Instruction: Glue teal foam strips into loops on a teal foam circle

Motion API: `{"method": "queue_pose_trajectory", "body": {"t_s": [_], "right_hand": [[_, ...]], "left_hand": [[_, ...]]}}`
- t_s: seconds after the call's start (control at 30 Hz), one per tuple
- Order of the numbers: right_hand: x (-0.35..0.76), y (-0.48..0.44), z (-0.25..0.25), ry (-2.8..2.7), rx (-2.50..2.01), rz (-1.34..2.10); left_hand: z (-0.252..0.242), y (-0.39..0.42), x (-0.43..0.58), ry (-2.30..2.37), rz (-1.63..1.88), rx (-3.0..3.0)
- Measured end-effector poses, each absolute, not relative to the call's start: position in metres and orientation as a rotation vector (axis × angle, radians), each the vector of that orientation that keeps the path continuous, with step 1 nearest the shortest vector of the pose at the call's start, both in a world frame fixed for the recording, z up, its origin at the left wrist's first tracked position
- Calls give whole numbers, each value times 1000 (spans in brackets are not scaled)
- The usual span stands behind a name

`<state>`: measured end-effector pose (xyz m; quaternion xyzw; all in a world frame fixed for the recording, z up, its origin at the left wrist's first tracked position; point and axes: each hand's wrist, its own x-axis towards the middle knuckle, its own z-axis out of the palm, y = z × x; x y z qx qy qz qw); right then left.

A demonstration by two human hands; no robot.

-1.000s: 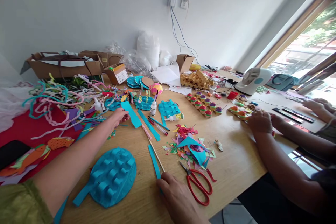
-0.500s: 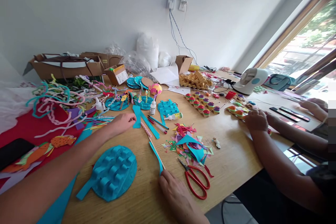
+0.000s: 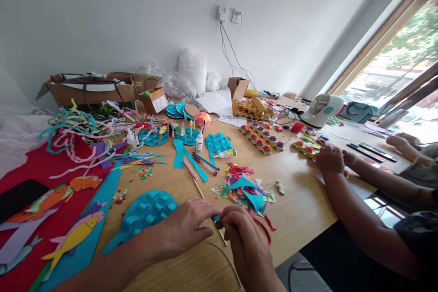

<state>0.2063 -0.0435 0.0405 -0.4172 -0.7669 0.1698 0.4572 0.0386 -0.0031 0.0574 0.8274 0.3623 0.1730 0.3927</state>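
A small piece of a blue paper strip point(image 3: 216, 217) shows between my two hands, most of it hidden by fingers. My right hand point(image 3: 244, 232) is closed, pinching it. My left hand point(image 3: 186, 223) meets it from the other side at its fingertips, with the thumb a little lower. Under them a thin wooden stick point(image 3: 198, 189) lies slantwise on the table. Behind my left wrist is a round blue piece with raised loops and a handle-like tab point(image 3: 150, 207). Red-handled scissors point(image 3: 265, 230) are mostly covered by my right hand.
Paper scraps point(image 3: 246, 187) lie beyond my right hand. Pens point(image 3: 205, 164), a glue bottle point(image 3: 199, 141) and painted egg-carton pieces point(image 3: 263, 139) sit farther back. Paper fish point(image 3: 73, 237) lie at left. Another person's hands point(image 3: 330, 159) work at right, near a white fan point(image 3: 321, 109).
My left hand has come back from beside the blue strips to meet my right hand. My right hand has lifted the blue paper strip and moved slightly up and right. The stick now lies free.
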Motion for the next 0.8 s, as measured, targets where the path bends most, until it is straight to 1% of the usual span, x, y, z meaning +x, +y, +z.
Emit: {"method": "queue_pose_trajectory", "body": {"t_s": [0.1, 0.23, 0.43, 0.57, 0.67, 0.8], "right_hand": [[214, -49, 55, -1631, -1019, 546], [228, -51, 57, -1368, -1002, 798], [237, -47, 43, -1290, -968, 1094], [241, -46, 38, -1413, -981, 1221], [252, -43, 30, -1555, -1106, 1160], [281, -35, 8, -1832, -1484, 739]], "left_hand": [[61, -8, 41, 985, 427, 2093], [66, -20, 31, 1032, 407, 1997], [57, -32, 17, 1116, 343, 1901], [49, -24, 8, 1134, 351, 1883], [55, -6, -5, 1319, 365, 1996], [61, 33, -21, 1519, 380, 2121]]}}
